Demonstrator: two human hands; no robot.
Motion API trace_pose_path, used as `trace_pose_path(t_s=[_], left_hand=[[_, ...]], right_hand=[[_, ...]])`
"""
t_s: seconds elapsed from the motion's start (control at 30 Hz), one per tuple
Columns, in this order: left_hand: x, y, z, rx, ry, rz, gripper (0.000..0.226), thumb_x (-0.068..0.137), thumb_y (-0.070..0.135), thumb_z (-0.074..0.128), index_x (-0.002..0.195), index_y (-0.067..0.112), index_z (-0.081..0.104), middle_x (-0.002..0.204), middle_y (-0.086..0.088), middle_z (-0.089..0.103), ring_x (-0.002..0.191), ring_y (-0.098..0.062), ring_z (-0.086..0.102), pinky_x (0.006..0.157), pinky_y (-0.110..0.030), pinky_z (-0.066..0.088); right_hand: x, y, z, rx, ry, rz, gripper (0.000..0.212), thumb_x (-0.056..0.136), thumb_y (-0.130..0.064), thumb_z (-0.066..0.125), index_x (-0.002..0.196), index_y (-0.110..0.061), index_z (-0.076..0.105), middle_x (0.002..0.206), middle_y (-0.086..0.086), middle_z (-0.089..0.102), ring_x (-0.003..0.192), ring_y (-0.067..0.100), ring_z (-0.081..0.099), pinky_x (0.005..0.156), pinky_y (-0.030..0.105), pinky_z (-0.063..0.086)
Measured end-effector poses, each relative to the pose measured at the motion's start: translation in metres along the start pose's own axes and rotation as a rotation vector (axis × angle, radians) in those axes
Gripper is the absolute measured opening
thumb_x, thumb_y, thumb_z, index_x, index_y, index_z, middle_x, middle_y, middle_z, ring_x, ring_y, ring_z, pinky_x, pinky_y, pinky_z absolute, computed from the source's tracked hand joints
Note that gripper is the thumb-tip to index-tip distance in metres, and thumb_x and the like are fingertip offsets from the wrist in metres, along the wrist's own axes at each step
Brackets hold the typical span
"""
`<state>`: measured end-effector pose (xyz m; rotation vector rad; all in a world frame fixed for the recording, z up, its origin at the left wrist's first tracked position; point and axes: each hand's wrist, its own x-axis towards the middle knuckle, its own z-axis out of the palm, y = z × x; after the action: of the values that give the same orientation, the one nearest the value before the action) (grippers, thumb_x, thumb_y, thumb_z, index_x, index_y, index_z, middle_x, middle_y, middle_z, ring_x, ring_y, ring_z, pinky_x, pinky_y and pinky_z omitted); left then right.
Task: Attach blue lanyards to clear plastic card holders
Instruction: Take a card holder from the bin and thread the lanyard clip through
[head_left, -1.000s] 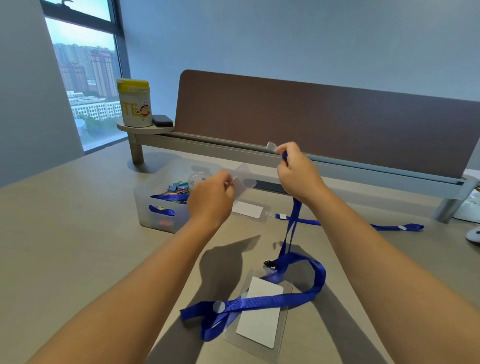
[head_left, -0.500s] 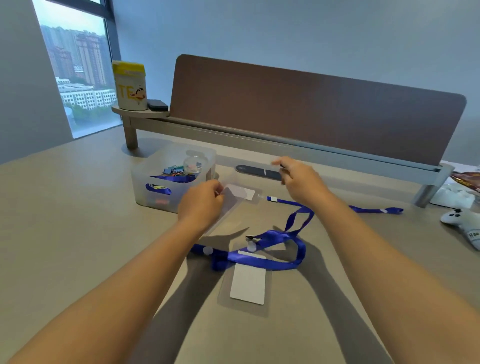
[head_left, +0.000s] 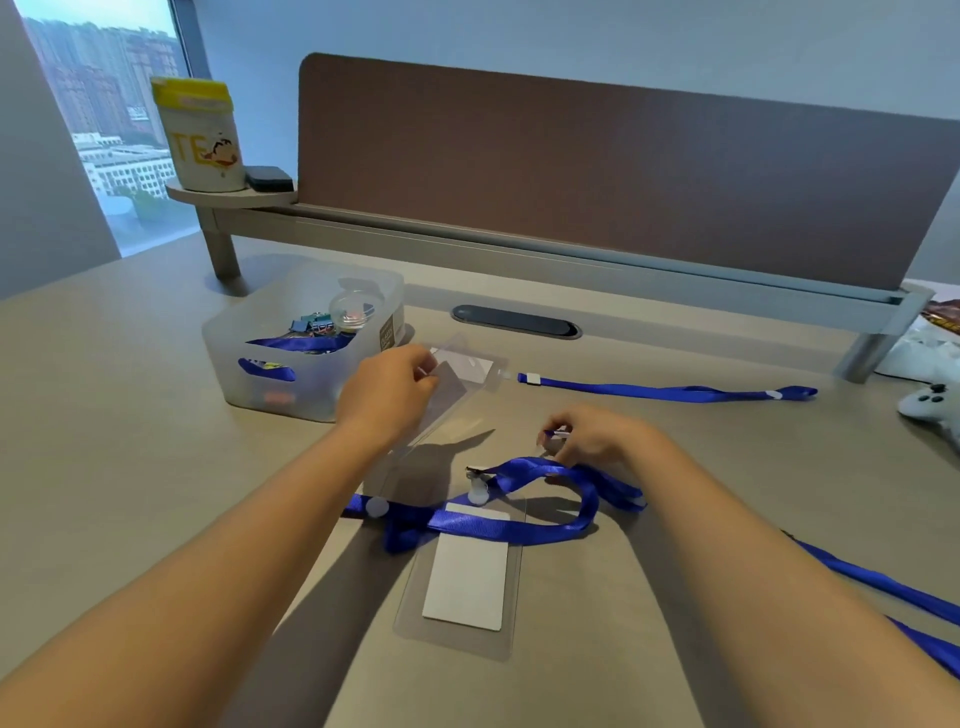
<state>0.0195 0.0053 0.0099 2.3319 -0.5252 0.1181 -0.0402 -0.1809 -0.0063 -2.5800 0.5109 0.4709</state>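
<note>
Readable text: yellow-lidded tub (head_left: 200, 136) on the small corner shelf (head_left: 228, 196) shows "TE" in yellow plus a cartoon figure. Bin label (head_left: 389, 332) has print, too small to read.

Left hand (head_left: 387, 397): grip closed in a pinch on the top edge of a clear card holder (head_left: 447, 400), which hangs tilted above the counter (head_left: 130, 441), lower end down toward the lanyard loops. Right hand (head_left: 592, 436): fingers curled, pinching what looks like the white clip end (head_left: 553, 435) of the blue lanyard (head_left: 545, 519); a bit blurred, so exact contact is unclear.

That lanyard lies looped on the counter between the forearms, crossing the top of a second clear holder with a white card (head_left: 465, 577) lying flat, centre-near. A metal clip (head_left: 475, 473) and white snap sit at that holder's top edge. Another white snap (head_left: 376, 506) is on the strap further left.

Another holder with card (head_left: 475, 366) lies flat just behind the left hand, joined to a straight lanyard (head_left: 670, 391) running right across the counter. More blue strap (head_left: 893, 597) trails off by the right forearm toward the right edge.

Translucent bin (head_left: 306, 353), left-centre: blue lanyards, binder clips, a small clear round tub.

Open counter: wide on the left and near-left. Back bounded by a brown divider panel (head_left: 597, 171) and its rail; cable slot (head_left: 514, 321) in front of it. Right edge: white game controller (head_left: 930, 408), partly cut off.
</note>
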Motion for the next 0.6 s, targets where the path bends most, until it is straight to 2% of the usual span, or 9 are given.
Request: trace_pose_path(t_s=[0.07, 0.13, 0.23, 0.3, 0.4, 0.47, 0.6], left_hand=[[0.005, 0.0, 0.003, 0.006, -0.003, -0.003, 0.027, 0.093, 0.017, 0.048, 0.116, 0.008, 0.059, 0.121, -0.015, 0.062, 0.109, -0.03, 0.057, 0.086, -0.038, 0.049], [0.008, -0.001, 0.006, 0.009, -0.001, -0.006, 0.028, 0.093, 0.017, 0.048, 0.117, 0.008, 0.058, 0.122, -0.015, 0.062, 0.109, -0.031, 0.056, 0.086, -0.039, 0.049], [0.01, 0.0, 0.01, 0.016, 0.008, -0.005, 0.029, 0.093, 0.017, 0.048, 0.118, 0.008, 0.057, 0.123, -0.015, 0.061, 0.11, -0.031, 0.056, 0.087, -0.039, 0.049], [0.01, 0.002, 0.012, 0.017, 0.012, -0.005, 0.029, 0.093, 0.017, 0.048, 0.118, 0.007, 0.057, 0.124, -0.016, 0.061, 0.111, -0.031, 0.055, 0.086, -0.038, 0.048], [0.01, 0.005, 0.011, 0.009, 0.011, -0.014, 0.028, 0.093, 0.016, 0.048, 0.118, 0.007, 0.057, 0.123, -0.016, 0.061, 0.11, -0.031, 0.056, 0.087, -0.038, 0.048], [0.01, 0.006, 0.009, 0.005, 0.017, -0.022, 0.027, 0.093, 0.016, 0.048, 0.117, 0.007, 0.058, 0.121, -0.016, 0.062, 0.108, -0.03, 0.056, 0.086, -0.038, 0.048], [0.009, 0.011, 0.002, -0.02, 0.033, -0.015, 0.027, 0.093, 0.015, 0.047, 0.116, 0.004, 0.057, 0.121, -0.016, 0.062, 0.107, -0.03, 0.056, 0.078, -0.033, 0.044]], right_hand=[[0.007, 0.002, 0.002, -0.01, -0.042, -0.015, 0.029, 0.083, -0.004, 0.059, 0.109, -0.015, 0.056, 0.125, 0.008, 0.053, 0.119, 0.024, 0.047, 0.098, 0.034, 0.042], [0.011, 0.004, 0.002, -0.033, -0.045, -0.025, 0.014, 0.085, -0.006, 0.057, 0.095, -0.014, 0.056, 0.11, 0.008, 0.054, 0.109, 0.023, 0.05, 0.093, 0.033, 0.042], [0.015, 0.006, 0.003, -0.089, -0.029, -0.02, 0.016, 0.087, -0.016, 0.057, 0.101, -0.01, 0.06, 0.098, 0.007, 0.053, 0.093, 0.021, 0.049, 0.081, 0.03, 0.042], [0.014, 0.007, 0.002, -0.067, -0.001, -0.022, 0.01, 0.088, -0.02, 0.057, 0.092, -0.011, 0.057, 0.088, 0.006, 0.054, 0.086, 0.021, 0.048, 0.071, 0.028, 0.04], [0.007, 0.005, -0.007, 0.146, 0.093, -0.075, 0.009, 0.091, -0.018, 0.052, 0.086, -0.012, 0.05, 0.075, 0.0, 0.054, 0.075, 0.015, 0.051, 0.06, 0.021, 0.038], [0.001, 0.001, -0.017, 0.369, 0.14, -0.138, 0.018, 0.094, -0.011, 0.046, 0.076, -0.013, 0.047, 0.069, 0.0, 0.057, 0.062, 0.009, 0.051, 0.054, 0.019, 0.036], [-0.015, -0.013, -0.037, 0.642, 0.243, -0.253, 0.029, 0.095, -0.007, 0.042, 0.067, -0.015, 0.049, 0.062, 0.003, 0.054, 0.05, 0.01, 0.051, 0.054, 0.021, 0.037]])
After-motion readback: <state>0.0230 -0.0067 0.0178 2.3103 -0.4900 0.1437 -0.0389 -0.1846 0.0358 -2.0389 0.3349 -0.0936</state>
